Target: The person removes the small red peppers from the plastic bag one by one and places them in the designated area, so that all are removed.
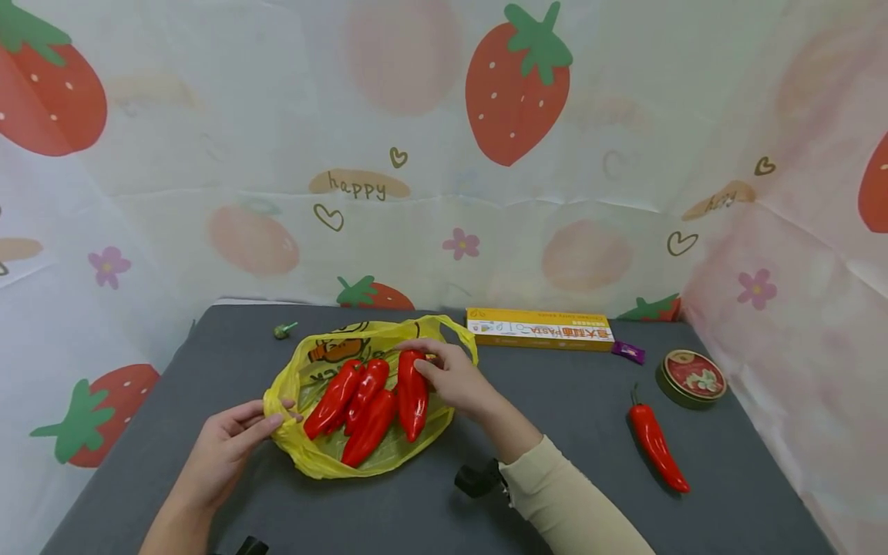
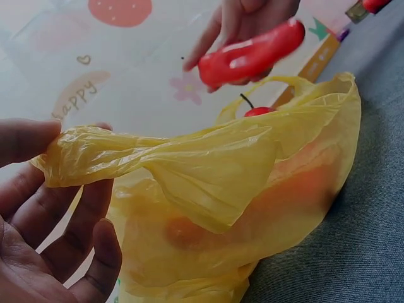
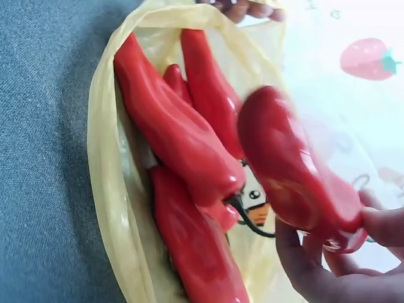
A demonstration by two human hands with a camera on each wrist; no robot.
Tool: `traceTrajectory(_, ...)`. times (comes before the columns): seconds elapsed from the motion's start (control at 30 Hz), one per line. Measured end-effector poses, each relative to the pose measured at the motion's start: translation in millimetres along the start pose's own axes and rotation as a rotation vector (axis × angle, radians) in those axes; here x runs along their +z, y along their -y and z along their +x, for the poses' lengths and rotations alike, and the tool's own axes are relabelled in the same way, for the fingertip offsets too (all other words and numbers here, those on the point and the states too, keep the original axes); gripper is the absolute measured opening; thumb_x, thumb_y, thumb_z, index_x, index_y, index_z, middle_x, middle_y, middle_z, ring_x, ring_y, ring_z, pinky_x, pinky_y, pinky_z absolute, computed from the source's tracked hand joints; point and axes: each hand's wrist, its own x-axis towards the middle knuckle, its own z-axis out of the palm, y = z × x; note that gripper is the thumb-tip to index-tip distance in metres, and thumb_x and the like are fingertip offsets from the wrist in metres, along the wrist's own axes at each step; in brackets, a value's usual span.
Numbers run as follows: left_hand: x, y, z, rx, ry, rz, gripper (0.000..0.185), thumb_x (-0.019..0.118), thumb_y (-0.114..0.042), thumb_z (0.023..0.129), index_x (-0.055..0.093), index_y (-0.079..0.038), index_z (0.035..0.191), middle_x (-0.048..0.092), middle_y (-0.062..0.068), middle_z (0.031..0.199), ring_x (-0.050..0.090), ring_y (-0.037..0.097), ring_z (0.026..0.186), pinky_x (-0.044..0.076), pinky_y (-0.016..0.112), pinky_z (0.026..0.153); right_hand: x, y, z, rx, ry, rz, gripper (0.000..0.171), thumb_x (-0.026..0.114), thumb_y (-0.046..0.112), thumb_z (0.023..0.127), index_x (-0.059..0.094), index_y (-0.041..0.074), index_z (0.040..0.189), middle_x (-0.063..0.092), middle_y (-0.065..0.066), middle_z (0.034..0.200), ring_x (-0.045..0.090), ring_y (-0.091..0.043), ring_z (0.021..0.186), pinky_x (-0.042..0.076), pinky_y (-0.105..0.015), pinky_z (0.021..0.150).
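Observation:
My left hand [image 1: 225,447] pinches the left rim of a yellow plastic bag [image 1: 315,462] between thumb and fingers. The bag lies spread on the table with its mouth held wide. Several glossy red peppers [image 1: 336,397] are in it; a dark curved stem [image 3: 249,218] shows on one. Over the bag's right side, my right hand [image 1: 454,378] grips another red pepper [image 3: 287,164] by one end. In the left wrist view this held pepper [image 2: 252,55] is raised above the bag's rim. The bag's thin wall [image 2: 202,183] blurs the peppers behind it.
Right of the bag lies a single red pepper [image 1: 659,447], near a round tin [image 1: 691,379]. A yellow pasta box [image 1: 539,329] and a small purple packet [image 1: 628,352] sit at the back. A green stem piece [image 1: 284,331] lies back left. Strawberry-printed cloth [image 1: 444,154] hangs behind the table.

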Motion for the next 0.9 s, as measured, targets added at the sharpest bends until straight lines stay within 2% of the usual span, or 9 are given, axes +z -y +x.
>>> traceTrajectory(0.13, 0.0, -0.2, -0.5, -0.009, -0.006, -0.001, 0.037, 0.056, -0.015, 0.104, 0.059, 0.016, 0.125, 0.076, -0.003, 0.110, 0.070, 0.005, 0.102, 0.055, 0.020, 0.086, -7.8, 2.4, -5.3, -0.005, 0.007, 0.080, 0.037, 0.057, 0.017, 0.103, 0.059, 0.018, 0.140, 0.059, -0.011, 0.128, 0.061, -0.021, 0.100, 0.058, -0.032, 0.081)
traceTrajectory(0.33, 0.0, -0.6, -0.5, -0.015, -0.008, 0.007, 0.038, 0.057, -0.015, 0.104, 0.058, 0.016, 0.125, 0.076, -0.003, 0.112, 0.068, 0.004, 0.104, 0.055, 0.019, 0.087, -22.5, 2.5, -14.3, -0.041, -0.028, 0.029, 0.049, 0.074, 0.021, 0.093, 0.060, 0.025, 0.140, 0.058, -0.010, 0.135, 0.062, -0.028, 0.113, 0.061, -0.041, 0.081)
traceTrajectory(0.47, 0.2, -1.3, -0.7, -0.020, -0.010, 0.011, 0.038, 0.057, -0.016, 0.104, 0.059, 0.015, 0.125, 0.076, 0.000, 0.112, 0.068, 0.004, 0.104, 0.055, 0.020, 0.087, -33.1, 3.1, -23.0, -0.043, -0.090, -0.029, 0.049, 0.076, 0.023, 0.091, 0.063, 0.027, 0.138, 0.061, -0.009, 0.136, 0.065, -0.030, 0.113, 0.060, -0.041, 0.082)
traceTrajectory(0.7, 0.4, -1.8, 0.7, -0.013, -0.002, 0.002, 0.039, 0.057, -0.015, 0.104, 0.057, 0.018, 0.126, 0.076, -0.003, 0.110, 0.069, 0.005, 0.102, 0.055, 0.020, 0.087, -51.1, -3.1, -41.9, -0.011, -0.211, -0.252, 0.044, 0.075, 0.017, 0.092, 0.066, 0.030, 0.133, 0.065, -0.004, 0.132, 0.065, -0.031, 0.112, 0.060, -0.040, 0.081)
traceTrajectory(0.77, 0.5, -1.7, 0.4, -0.015, -0.004, 0.000, 0.039, 0.057, -0.016, 0.104, 0.057, 0.017, 0.126, 0.076, -0.003, 0.110, 0.069, 0.005, 0.102, 0.055, 0.020, 0.087, -57.4, -7.2, -47.7, 0.004, -0.214, -0.275, 0.046, 0.075, 0.018, 0.092, 0.064, 0.030, 0.136, 0.065, -0.006, 0.133, 0.064, -0.030, 0.113, 0.060, -0.042, 0.082)
traceTrajectory(0.9, 0.3, -1.2, -1.6, -0.028, -0.011, -0.018, 0.037, 0.058, -0.014, 0.104, 0.058, 0.014, 0.127, 0.076, -0.002, 0.111, 0.068, 0.004, 0.104, 0.055, 0.019, 0.088, -71.4, -15.7, -59.1, 0.016, -0.207, -0.266, 0.050, 0.074, 0.022, 0.093, 0.060, 0.022, 0.141, 0.062, -0.012, 0.137, 0.064, -0.035, 0.118, 0.060, -0.044, 0.085)
